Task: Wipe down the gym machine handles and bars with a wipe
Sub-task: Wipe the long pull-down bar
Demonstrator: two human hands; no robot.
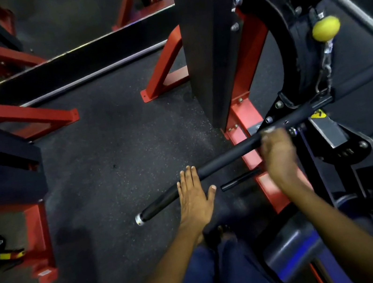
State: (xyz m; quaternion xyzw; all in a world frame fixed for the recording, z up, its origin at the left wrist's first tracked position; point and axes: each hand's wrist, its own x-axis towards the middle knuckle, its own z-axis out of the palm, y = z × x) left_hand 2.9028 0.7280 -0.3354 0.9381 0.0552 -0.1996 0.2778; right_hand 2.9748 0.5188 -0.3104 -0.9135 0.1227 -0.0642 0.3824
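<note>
Right hand blurred, seemingly curled round the bar; left hand flat, fingers straight.

Commercial gym floor, dark speckled rubber flooring, red-and-black steel machine frames, long black cable-attachment bar on a chain, yellow stopper ball, padded seat

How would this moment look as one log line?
left hand: flat, over bar | right hand: gripping bar, blurred | wipe: barely visible
</note>
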